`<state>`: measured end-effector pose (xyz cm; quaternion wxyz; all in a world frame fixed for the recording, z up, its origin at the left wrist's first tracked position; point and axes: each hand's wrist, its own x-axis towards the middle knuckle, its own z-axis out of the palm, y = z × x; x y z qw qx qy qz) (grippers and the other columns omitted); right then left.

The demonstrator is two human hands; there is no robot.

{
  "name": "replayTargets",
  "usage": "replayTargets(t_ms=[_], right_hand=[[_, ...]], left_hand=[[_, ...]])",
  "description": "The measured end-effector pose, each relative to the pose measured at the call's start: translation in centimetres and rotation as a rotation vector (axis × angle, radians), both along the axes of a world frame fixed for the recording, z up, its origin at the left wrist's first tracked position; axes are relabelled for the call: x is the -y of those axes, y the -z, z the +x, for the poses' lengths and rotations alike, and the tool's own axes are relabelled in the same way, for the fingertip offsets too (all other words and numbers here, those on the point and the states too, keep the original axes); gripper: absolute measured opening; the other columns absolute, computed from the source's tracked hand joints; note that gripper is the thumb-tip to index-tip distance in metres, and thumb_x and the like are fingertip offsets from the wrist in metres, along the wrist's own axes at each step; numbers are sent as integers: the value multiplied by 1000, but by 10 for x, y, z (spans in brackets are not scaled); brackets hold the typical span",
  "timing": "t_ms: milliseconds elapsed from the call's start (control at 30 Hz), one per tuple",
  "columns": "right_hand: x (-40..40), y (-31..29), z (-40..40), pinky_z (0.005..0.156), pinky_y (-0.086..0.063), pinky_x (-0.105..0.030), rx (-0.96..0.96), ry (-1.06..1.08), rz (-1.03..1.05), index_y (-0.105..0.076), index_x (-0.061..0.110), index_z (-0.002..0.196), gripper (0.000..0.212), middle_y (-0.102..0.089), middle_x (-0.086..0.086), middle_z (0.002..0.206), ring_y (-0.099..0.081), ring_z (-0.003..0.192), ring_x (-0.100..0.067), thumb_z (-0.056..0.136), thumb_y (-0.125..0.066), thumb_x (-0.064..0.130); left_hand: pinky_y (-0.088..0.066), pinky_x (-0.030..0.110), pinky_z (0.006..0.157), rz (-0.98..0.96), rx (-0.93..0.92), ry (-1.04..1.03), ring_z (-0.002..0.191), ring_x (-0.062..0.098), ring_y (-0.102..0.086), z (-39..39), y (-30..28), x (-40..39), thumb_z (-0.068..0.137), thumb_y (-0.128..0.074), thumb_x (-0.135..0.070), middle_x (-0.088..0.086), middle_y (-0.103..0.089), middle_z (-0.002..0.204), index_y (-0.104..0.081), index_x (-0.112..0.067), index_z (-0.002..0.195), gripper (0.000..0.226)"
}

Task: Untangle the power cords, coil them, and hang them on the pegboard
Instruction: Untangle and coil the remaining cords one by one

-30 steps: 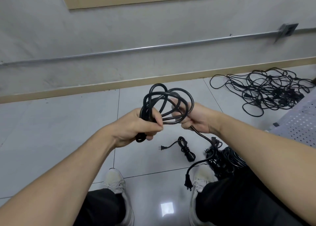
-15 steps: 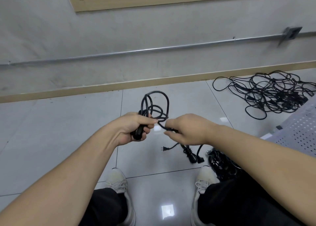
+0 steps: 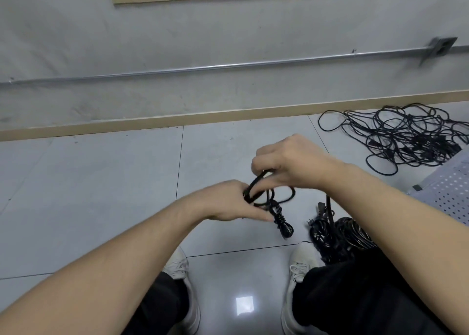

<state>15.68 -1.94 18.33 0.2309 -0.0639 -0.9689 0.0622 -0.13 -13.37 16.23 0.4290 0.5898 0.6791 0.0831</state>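
Coiled cord [image 3: 269, 195] at centre frame, held above the floor [image 3: 101, 195] between both hands; left hand [image 3: 228, 202] grips the loops, likely to keep the coil from springing open; right hand [image 3: 289, 162], fingers curled, pinches the upper strand, probably wrapping the tail round; one bound cord [image 3: 283, 223] on the tiles just below; one dark heap [image 3: 337, 235] lower right by the shoe; one loose tangle [image 3: 406, 136] right, near the wall; pegboard [image 3: 451, 190] at right edge.

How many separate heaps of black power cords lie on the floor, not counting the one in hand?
2: a loose tangled pile near the baseboard at upper right, and a dense heap by the right shoe, partly hidden behind the right forearm.
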Motion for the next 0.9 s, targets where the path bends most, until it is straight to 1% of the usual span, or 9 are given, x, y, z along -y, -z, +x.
replayTargets(t_ms=[67, 200, 300, 400, 533, 633, 733, 833, 900], right_hand=[[-8, -3, 2, 47, -37, -28, -62, 37, -38, -68, 24, 79, 37, -58, 9, 73, -49, 58, -15, 85, -64, 60], [-12, 3, -3, 60, -44, -30, -7, 37, -180, -72, 31, 86, 30, -59, 13, 81, -54, 70, -7, 83, -68, 60], [-14, 8, -6, 73, -47, -26, 31, 49, -592, -75, 24, 85, 30, -64, 13, 82, -60, 77, -7, 76, -80, 52], [-14, 8, -7, 88, -51, -32, 152, 105, -1086, -72, 10, 86, 28, -73, -7, 90, -63, 84, -10, 79, -77, 36], [-6, 16, -7, 81, -48, -29, 284, 84, -1342, -58, 8, 91, 36, -62, -10, 84, -60, 80, -17, 84, -67, 43], [-5, 13, -6, 69, -55, -33, 229, 116, -1412, -54, 7, 89, 28, -61, -12, 79, -61, 71, -21, 95, -66, 33], [-10, 13, -1, 58, -57, -37, 209, 170, -1387, -53, 14, 81, 27, -65, -3, 72, -64, 63, -22, 99, -64, 31], [-16, 14, 10, 74, -51, -57, 232, 161, -1404, -57, 17, 83, 31, -72, -7, 81, -68, 76, -41, 88, -71, 44], [-19, 10, 17, 63, -55, -49, 237, 130, -1456, -57, 15, 83, 32, -73, -8, 81, -70, 67, -37, 84, -72, 43]], left_hand=[[-28, 26, 48, 41, 113, -153, 55, 17, -35, -4, -2, -4, 83, -78, -51, -3, -43, 64, -45, -20, 77, 45], [-29, 23, 45, 6, 88, -3, 52, 17, -35, -4, -5, 0, 93, -69, -42, -1, -46, 65, -50, -20, 77, 33], [-33, 21, 44, -81, 225, 45, 53, 14, -39, -4, -9, 6, 97, -66, -38, -6, -48, 62, -48, -21, 74, 34], [-33, 23, 47, -104, 321, 77, 53, 14, -39, -10, -15, 7, 101, -62, -33, -5, -50, 59, -49, -19, 68, 37], [-35, 27, 49, -71, 406, 38, 57, 14, -51, -17, -15, 9, 93, -69, -31, 4, -68, 71, -49, 1, 113, 43], [-35, 21, 45, 5, 397, -62, 61, 14, -51, -15, -6, 7, 97, -70, -26, 6, -72, 80, -40, -14, 128, 45], [-36, 23, 47, 57, 409, -116, 63, 18, -53, -14, 0, 1, 96, -71, -30, 1, -71, 88, -46, -27, 123, 37], [-37, 27, 49, 147, 401, -91, 63, 22, -56, -10, 2, -3, 87, -70, -38, -6, -66, 81, -55, -24, 112, 33], [-34, 28, 48, 184, 448, -78, 59, 22, -55, -7, 0, -3, 84, -70, -34, -1, -63, 74, -55, -15, 110, 36]])
